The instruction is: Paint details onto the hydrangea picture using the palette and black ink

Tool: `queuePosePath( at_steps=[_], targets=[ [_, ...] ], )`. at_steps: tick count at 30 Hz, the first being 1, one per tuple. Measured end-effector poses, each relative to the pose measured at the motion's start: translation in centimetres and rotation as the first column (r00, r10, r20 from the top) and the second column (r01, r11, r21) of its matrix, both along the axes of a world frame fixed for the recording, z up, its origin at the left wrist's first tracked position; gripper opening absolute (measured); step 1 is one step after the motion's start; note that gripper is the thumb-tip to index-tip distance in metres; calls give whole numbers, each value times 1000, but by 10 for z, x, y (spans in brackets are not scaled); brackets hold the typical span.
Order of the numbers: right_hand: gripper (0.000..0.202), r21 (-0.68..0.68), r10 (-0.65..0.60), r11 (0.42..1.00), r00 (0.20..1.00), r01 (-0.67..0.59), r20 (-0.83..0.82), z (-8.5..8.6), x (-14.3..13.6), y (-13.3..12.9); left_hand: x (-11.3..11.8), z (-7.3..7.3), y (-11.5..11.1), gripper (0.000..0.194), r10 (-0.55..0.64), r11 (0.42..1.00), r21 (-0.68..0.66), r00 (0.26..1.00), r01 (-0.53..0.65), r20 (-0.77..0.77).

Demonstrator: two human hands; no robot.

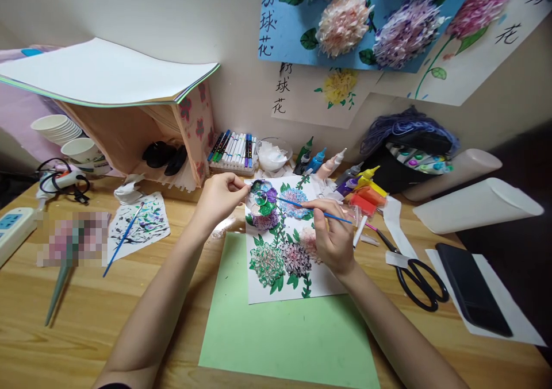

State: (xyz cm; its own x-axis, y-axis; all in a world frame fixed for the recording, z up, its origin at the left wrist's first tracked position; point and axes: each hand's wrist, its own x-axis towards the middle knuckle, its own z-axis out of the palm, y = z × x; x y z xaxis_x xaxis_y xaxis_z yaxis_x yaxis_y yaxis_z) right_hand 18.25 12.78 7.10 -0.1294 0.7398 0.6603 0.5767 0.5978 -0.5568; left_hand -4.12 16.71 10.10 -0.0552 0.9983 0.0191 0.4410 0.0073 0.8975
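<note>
While your left hand [222, 198] pinches a small paint-smeared palette [263, 200] by its edge between thumb and fingers, your right hand [334, 237] has its fingers closed around a blue paintbrush [294, 204], its tip reaching the palette. The flower sheet [325, 285] lies in front of you, overlapping the far part of a green sheet [288, 343] on the counter [26, 343]. Your palette hides the flower sheet's far left corner, and your right hand blocks part of the pale pink bloom near its right edge. Paint bottles [317, 162] crowd the far right corner of the flower sheet; a white bowl [275, 159] stands just beyond its far edge, with a row of markers [233, 149] beyond it to the left. To the right of the flower sheet you have black-handled scissors [425, 285], and farther right a black phone [472, 288] resting on white paper [513, 303]. Well to the left of the flower sheet, a second brush [123, 241] lies across a paint-streaked paper [153, 222]. Beyond that, a pink box [196, 127] stands to the far left of the flower sheet, and paper cups [54, 124] sit farther left.
</note>
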Motion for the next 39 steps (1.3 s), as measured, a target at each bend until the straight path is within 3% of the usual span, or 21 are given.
queuePosePath(
  at_steps=[16, 22, 31, 34, 39],
  targets=[
    [22, -88, -51, 995, 992, 41, -111, -3, 5, 5, -2, 0, -1, 19, -19, 1000, 10, 999, 20, -26],
    [23, 8, -38, 999, 999, 38, -25, -1, 7, 4, -2, -3, 0, 19, -29, 999, 20, 1000, 29, 7],
    [22, 38, -17, 999, 999, 16, 33, 0, 6, 2, -1, -3, 0, 18, -20, 1000, 13, 1000, 20, -9],
    [22, 53, -6, 999, 1000, 6, -13, 0, 6, 1, -2, -3, 0, 19, -20, 1000, 20, 999, 21, -25],
    [20, 95, -120, 987, 985, 132, -127, -5, 9, 5, -9, 1, 1, 23, 18, 1000, 16, 1000, -18, 7]
  ],
)
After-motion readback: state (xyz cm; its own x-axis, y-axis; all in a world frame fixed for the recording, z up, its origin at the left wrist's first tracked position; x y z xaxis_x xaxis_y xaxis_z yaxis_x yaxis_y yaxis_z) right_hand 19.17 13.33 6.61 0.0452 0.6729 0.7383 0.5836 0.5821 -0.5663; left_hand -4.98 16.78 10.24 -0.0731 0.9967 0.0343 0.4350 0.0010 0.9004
